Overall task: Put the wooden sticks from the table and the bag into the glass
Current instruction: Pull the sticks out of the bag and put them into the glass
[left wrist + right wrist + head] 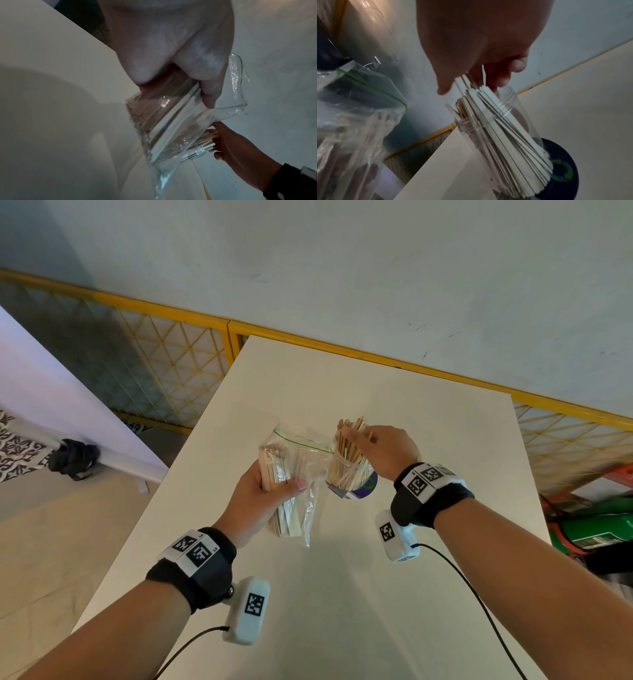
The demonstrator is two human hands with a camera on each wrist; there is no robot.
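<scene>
Left hand (263,494) grips the bag (294,470); right hand (383,453) pinches sticks (349,446) into the glass (346,474); release them gently, keeping the glass upright.

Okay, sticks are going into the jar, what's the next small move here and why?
Probably let the right hand release its sticks into the jar and reach back to the zip bag. Its fingertips sit on the stick tops at the jar's mouth, while the left hand grips a bag holding more wooden sticks.

Industrial workspace, yellow mesh fence (164,361), bare concrete wall (342,261), plain white table (376,594)
</scene>
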